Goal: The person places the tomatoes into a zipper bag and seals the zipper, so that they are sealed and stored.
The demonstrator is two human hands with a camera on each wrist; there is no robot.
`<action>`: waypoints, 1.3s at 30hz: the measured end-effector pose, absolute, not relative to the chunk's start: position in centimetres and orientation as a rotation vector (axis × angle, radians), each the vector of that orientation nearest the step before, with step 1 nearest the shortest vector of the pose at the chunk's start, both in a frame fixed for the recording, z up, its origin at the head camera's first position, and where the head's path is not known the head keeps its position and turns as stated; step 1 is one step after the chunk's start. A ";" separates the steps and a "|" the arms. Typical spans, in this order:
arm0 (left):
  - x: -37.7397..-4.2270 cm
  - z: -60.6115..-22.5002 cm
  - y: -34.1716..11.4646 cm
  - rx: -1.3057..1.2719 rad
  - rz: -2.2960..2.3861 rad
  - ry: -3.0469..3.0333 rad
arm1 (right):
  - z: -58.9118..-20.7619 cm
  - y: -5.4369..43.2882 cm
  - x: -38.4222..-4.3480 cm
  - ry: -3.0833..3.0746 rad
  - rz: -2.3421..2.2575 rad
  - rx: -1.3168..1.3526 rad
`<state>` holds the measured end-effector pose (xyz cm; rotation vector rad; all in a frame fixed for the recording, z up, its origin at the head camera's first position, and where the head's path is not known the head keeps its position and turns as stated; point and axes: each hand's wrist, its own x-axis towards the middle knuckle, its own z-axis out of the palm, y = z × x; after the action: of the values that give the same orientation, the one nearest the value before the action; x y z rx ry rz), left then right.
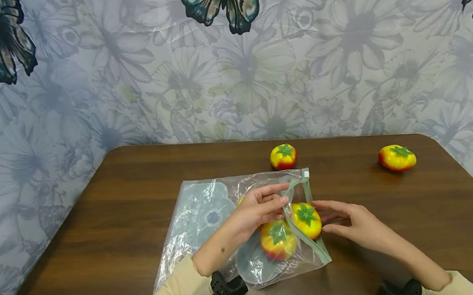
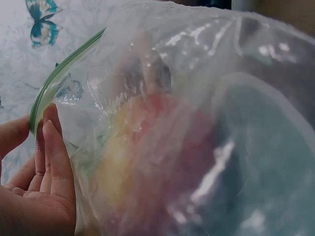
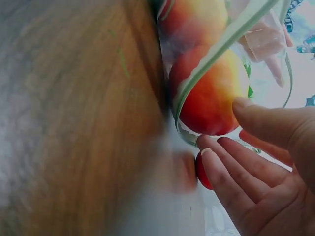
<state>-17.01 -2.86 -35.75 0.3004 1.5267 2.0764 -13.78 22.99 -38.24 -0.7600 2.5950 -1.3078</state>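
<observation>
A clear zip bag (image 1: 235,184) with a green zip edge lies on the table, its mouth facing right. My left hand (image 1: 257,210) reaches over it and pinches the zip edge (image 2: 47,93) between thumb and fingers, lifting the mouth apart. One red-and-yellow fruit (image 1: 278,240) with a green star-shaped top is inside. Another such fruit (image 1: 307,221) sits in the open mouth. My right hand (image 1: 350,222) is at that fruit's right side, fingers loosely extended; in the right wrist view the thumb tip (image 3: 242,105) meets its skin. A yellow patch shows partly behind my left hand.
Two more red-and-yellow fruits stand on the brown table (image 1: 96,250): one (image 1: 283,156) just behind the bag, one (image 1: 396,158) at the far right. A patterned wall covering (image 1: 190,83) rises behind the table's back edge. Pale blue-grey shapes (image 1: 209,212) show on the bag.
</observation>
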 end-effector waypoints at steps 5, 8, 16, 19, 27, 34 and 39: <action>-16.9 -35.7 -2.7 0.304 2.055 1.558 | -38.4 23.1 -13.8 2.629 -1.315 -0.746; -16.9 -35.9 -2.7 0.290 2.056 1.570 | -38.7 22.8 -13.8 2.647 -1.346 -0.746; -16.7 -35.9 -2.7 0.291 2.041 1.582 | -39.4 22.3 -13.6 2.651 -1.419 -0.767; -16.8 -35.9 -2.6 0.293 2.040 1.574 | -39.4 22.1 -13.5 2.684 -1.404 -0.767; -16.8 -35.6 -2.6 0.275 2.049 1.567 | -39.3 21.7 -13.5 2.700 -1.419 -0.768; -16.7 -35.5 -2.6 0.269 2.053 1.553 | -39.5 21.4 -13.3 2.598 -1.519 -0.733; -16.7 -35.5 -2.6 0.280 2.048 1.542 | -39.8 21.1 -13.2 2.563 -1.572 -0.693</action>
<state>-16.66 -2.57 -35.51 0.2803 1.5423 2.0480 -13.20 21.15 -39.81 -0.6934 2.5635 -1.5715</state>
